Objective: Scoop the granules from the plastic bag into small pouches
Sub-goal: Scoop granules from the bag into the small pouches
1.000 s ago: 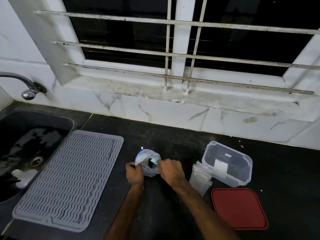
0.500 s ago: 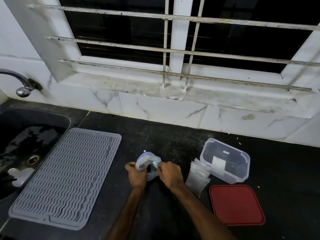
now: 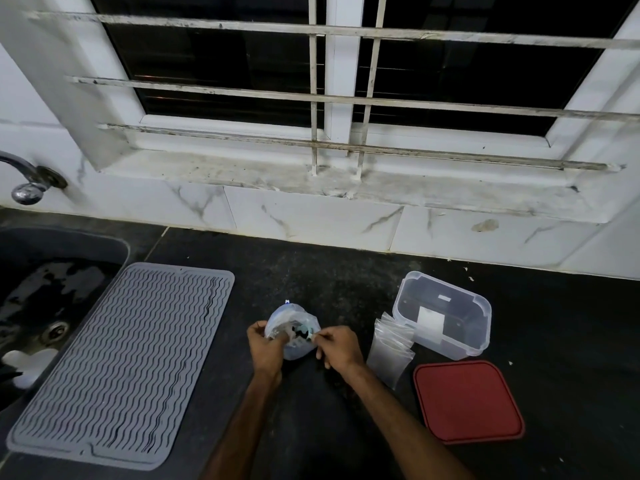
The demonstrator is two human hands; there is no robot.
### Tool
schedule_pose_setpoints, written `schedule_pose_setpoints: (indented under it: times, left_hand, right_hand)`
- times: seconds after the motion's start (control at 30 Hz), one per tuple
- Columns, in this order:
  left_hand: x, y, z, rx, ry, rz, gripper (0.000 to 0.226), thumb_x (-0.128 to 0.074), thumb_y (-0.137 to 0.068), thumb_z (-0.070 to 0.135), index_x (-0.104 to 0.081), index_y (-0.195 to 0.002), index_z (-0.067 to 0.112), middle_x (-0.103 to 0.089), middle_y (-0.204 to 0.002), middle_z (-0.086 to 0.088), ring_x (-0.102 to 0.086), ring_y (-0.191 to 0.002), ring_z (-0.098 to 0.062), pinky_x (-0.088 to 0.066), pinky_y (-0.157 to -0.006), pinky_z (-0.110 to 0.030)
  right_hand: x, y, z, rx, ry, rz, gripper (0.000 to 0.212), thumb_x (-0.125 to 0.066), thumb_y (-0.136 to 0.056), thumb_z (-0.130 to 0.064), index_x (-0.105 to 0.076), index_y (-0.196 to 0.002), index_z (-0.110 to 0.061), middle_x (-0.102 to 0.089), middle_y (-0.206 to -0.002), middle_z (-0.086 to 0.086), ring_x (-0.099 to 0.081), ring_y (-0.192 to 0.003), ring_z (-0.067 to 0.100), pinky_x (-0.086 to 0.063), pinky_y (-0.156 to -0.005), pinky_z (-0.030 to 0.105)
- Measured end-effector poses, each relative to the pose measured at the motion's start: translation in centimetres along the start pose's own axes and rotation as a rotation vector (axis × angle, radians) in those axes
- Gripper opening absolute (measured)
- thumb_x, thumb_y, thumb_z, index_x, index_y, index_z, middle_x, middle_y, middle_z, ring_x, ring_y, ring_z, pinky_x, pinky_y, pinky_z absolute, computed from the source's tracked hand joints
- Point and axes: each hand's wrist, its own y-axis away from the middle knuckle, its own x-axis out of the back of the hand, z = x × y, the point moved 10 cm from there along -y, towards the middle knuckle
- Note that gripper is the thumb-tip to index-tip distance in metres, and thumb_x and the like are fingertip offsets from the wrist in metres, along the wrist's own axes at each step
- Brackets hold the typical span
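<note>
Basically, plastic bag [image 3: 294, 348] sits on the dark counter [image 3: 311, 271] left of the pouches [image 3: 389, 355], left hand [image 3: 265, 349] and right hand [image 3: 339, 346] each pinching its rim; looks light, floppy, slippery, so grip the mouth edges, not the sagging body.

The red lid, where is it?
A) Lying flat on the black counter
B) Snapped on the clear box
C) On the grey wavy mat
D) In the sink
A: the red lid lies flat on the black counter, just in front of the clear box, which stands open without it.
</note>
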Motion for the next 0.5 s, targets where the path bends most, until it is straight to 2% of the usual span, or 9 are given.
schedule_pose_setpoints:
  times: [0.1,0.17,0.27,0.33,0.4,0.47,0.5]
  left_hand:
    - [0.5,-0.1,0.2,0.004,0.006,0.009,0.046,-0.061,-0.083,-0.013,-0.042,-0.115,0.012,-0.056,-0.116,-0.018,-0.063,-0.102,-0.031,-0.057,-0.083,-0.043]
    - [0.4,0.2,0.3,-0.005,0.009,-0.006,0.045,-0.061,-0.083,-0.013,-0.042,-0.116,0.011,-0.056,-0.115,-0.018,-0.063,-0.100,-0.029,-0.057,-0.080,-0.041]
    - [-0.3,0.7,0.4,-0.032,-0.041,-0.063,0.044,-0.061,-0.084,-0.011,-0.041,-0.118,0.009,-0.056,-0.111,-0.014,-0.063,-0.097,-0.026,-0.057,-0.074,-0.036]
    - [-0.7,0.9,0.8,-0.078,-0.100,-0.093,0.043,-0.060,-0.084,-0.011,-0.041,-0.117,0.008,-0.055,-0.108,-0.013,-0.062,-0.095,-0.024,-0.056,-0.071,-0.032]
    - [-1.2,1.1,1.3,-0.140,-0.160,-0.136,0.042,-0.060,-0.082,-0.013,-0.041,-0.114,0.007,-0.055,-0.103,-0.012,-0.061,-0.090,-0.023,-0.053,-0.069,-0.028]
    - [-1.6,1.1,1.8,-0.187,-0.214,-0.182,0.042,-0.060,-0.080,-0.014,-0.042,-0.112,0.006,-0.056,-0.098,-0.010,-0.060,-0.084,-0.019,-0.052,-0.068,-0.026]
    - [-1.7,1.1,1.9,-0.196,-0.237,-0.193,0.041,-0.061,-0.080,-0.014,-0.042,-0.111,0.006,-0.056,-0.097,-0.010,-0.060,-0.082,-0.018,-0.051,-0.067,-0.025]
  right_hand:
    - [0.2,0.2,0.3,-0.031,-0.122,0.001,0.016,-0.062,-0.092,-0.023,-0.074,-0.086,-0.014,-0.066,-0.058,0.004,-0.046,-0.037,0.010,-0.043,-0.045,0.027]
    - [0.1,0.3,0.4,-0.030,-0.106,-0.001,0.016,-0.063,-0.092,-0.023,-0.075,-0.086,-0.014,-0.067,-0.059,0.004,-0.047,-0.037,0.009,-0.043,-0.046,0.027]
    - [0.4,0.4,-0.4,0.016,0.146,0.032,0.020,-0.060,-0.091,-0.029,-0.073,-0.079,-0.020,-0.070,-0.061,0.001,-0.052,-0.038,0.007,-0.045,-0.046,0.022]
    - [0.5,0.7,-1.9,0.084,0.381,0.085,0.023,-0.057,-0.092,-0.032,-0.072,-0.078,-0.020,-0.071,-0.066,-0.001,-0.062,-0.053,0.006,-0.051,-0.056,0.024]
    - [0.3,1.0,-3.2,0.155,0.574,0.147,0.023,-0.054,-0.094,-0.030,-0.072,-0.086,-0.020,-0.072,-0.080,-0.001,-0.067,-0.073,0.012,-0.052,-0.066,0.026]
    - [0.1,1.2,-3.8,0.190,0.648,0.191,0.022,-0.052,-0.095,-0.029,-0.071,-0.093,-0.020,-0.072,-0.089,-0.002,-0.067,-0.083,0.015,-0.046,-0.067,0.026]
    - [0.1,1.2,-3.6,0.169,0.613,0.184,0.021,-0.052,-0.094,-0.028,-0.072,-0.091,-0.019,-0.072,-0.088,-0.002,-0.067,-0.081,0.014,-0.044,-0.064,0.026]
